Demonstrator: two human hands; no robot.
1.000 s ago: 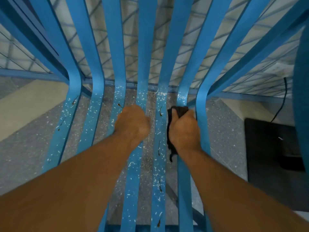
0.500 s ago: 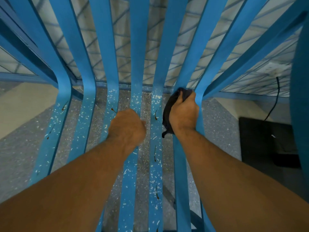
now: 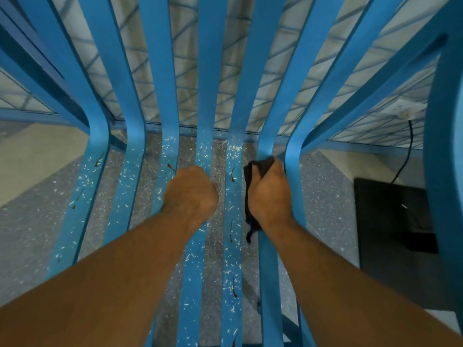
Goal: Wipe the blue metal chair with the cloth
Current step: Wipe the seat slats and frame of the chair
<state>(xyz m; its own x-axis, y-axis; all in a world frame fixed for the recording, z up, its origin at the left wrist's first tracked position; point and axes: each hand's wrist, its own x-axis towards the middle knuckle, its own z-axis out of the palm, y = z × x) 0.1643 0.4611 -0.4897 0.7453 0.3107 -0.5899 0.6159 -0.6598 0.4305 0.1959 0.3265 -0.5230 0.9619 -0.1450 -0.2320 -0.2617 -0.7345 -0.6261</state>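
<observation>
Speckled grey floor (image 3: 325, 209) shows through my blue chair's (image 3: 160, 96) slats; right hand (image 3: 269, 194) clamps the dark cloth (image 3: 260, 164) against one slat below its bend, left hand (image 3: 191, 194) clenches a middle slat.

The blue metal chair (image 3: 162, 71) shows seven flat slats running from its back down across its seat. Two bare hands are on it: the left hand (image 3: 190, 194), curled on a middle slat, and the right hand (image 3: 270, 194), gripping the one dark cloth (image 3: 248, 211). Beyond the chair's right edge are one black floor mat (image 3: 390, 221), one black cable (image 3: 407, 151) and one white wall socket (image 3: 408, 110).
</observation>
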